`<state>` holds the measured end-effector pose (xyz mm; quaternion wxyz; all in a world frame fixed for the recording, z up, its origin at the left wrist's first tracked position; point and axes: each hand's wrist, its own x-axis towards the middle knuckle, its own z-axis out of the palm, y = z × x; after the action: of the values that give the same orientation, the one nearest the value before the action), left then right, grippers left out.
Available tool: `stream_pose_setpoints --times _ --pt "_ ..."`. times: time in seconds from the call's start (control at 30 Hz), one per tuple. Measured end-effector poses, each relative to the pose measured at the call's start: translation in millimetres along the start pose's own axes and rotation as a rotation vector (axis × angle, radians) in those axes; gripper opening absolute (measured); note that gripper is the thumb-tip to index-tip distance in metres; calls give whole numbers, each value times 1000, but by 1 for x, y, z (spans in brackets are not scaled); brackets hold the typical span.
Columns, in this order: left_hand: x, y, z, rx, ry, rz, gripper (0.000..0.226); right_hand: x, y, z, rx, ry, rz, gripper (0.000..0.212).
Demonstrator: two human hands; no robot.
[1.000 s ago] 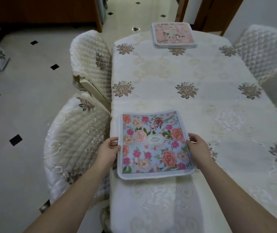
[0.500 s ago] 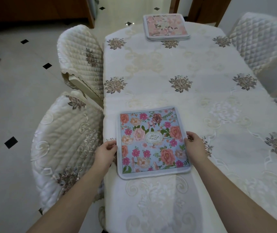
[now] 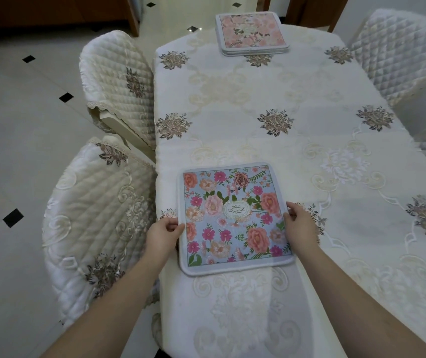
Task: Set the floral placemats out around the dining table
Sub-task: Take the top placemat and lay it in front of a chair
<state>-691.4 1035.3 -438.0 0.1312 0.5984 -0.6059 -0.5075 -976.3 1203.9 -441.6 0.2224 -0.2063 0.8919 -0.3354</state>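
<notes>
A blue floral placemat (image 3: pixel 235 218) with a grey border lies flat on the dining table (image 3: pixel 297 140), near its left edge. My left hand (image 3: pixel 161 233) holds the mat's left edge with curled fingers. My right hand (image 3: pixel 299 226) holds the right edge the same way, thumb on top. A stack of pink floral placemats (image 3: pixel 252 33) sits at the far end of the table.
Two quilted cream chairs (image 3: pixel 98 215) (image 3: pixel 121 81) stand along the table's left side, the near one beside my left arm. More quilted chairs (image 3: pixel 400 52) line the right side. White tiled floor with black insets (image 3: pixel 13 217) lies to the left.
The blue mat has stayed almost in place on the cloth, with both hands still at its side edges. The view has shifted slightly.
</notes>
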Motion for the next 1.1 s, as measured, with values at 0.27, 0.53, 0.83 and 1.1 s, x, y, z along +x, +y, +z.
stream_pose_setpoints --times 0.27,0.53,0.83,1.1 --pt "-3 1 0 73 48 58 21 3 9 8 -98 51 -47 33" --pt "4 1 -6 92 5 39 23 4 22 14 -113 43 -81 32" --pt "0 1 -9 115 23 61 19 -5 10 10 -118 84 -81 37" --pt "9 28 13 491 221 474 25 -2 -29 29 -268 178 -311 35"
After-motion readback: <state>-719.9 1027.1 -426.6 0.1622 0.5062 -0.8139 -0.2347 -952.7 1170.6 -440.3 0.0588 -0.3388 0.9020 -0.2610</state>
